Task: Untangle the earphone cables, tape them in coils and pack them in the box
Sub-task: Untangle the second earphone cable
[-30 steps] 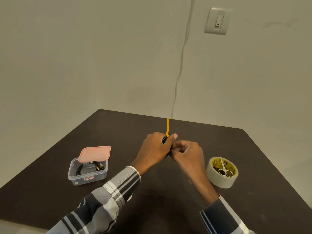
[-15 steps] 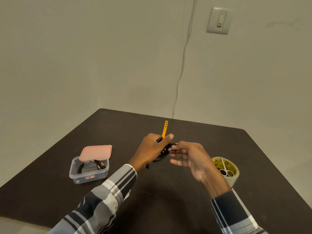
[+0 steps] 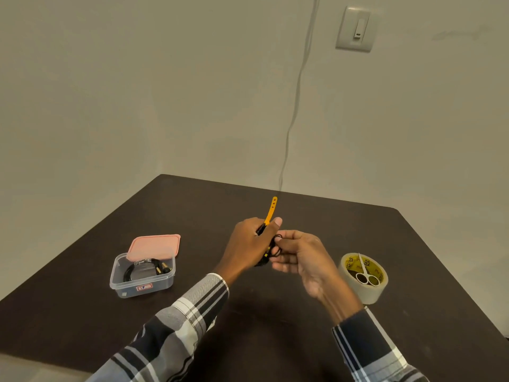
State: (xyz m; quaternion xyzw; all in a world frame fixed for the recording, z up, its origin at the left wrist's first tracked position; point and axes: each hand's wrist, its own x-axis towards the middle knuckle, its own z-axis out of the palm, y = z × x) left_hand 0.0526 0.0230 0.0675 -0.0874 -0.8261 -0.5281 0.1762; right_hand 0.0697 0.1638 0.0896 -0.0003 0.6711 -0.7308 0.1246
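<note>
— At left, the box (image 3: 142, 274) sits with its lid (image 3: 154, 246) ajar, one coil inside. And the cable?

— Mid-table, off the surface: the left hand (image 3: 248, 246) clamps the black cable (image 3: 274, 248) and its yellow strap (image 3: 270, 210); the right hand (image 3: 301, 257) pinches a loop.

— Best keep loops even, pinch firm, before reaching right for the tape (image 3: 363, 278).

box (image 3: 141, 274) left of hands, tape roll (image 3: 363, 279) right, scissors (image 3: 365, 272) inside
</note>
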